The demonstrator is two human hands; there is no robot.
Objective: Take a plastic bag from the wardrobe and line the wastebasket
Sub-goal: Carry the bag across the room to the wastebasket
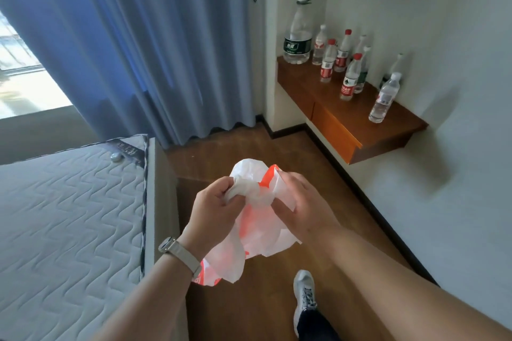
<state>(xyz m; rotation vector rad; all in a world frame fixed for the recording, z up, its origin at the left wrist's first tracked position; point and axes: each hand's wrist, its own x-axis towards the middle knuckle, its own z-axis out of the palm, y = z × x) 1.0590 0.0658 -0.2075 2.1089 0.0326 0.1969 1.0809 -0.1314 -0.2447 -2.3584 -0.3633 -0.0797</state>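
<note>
Left hand [213,206] and right hand [300,202] both grip a crumpled plastic bag [255,230] above open floor [249,147], between mattress [69,216] edge and bottle-laden counter [346,108].

Bare forearms, no sleeves in view, both hands uncovered: left hand [212,206], right hand [300,202]. On the left wrist, a wristwatch [167,244] with a pale beige woven strap and a metallic grey case, its face turned away and unreadable. No rings visible on the fingers. Lower down, one foot in a light grey lace-up sneaker [304,295] with grey laces, topped by the hem of a dark navy trouser leg [314,325].
</note>
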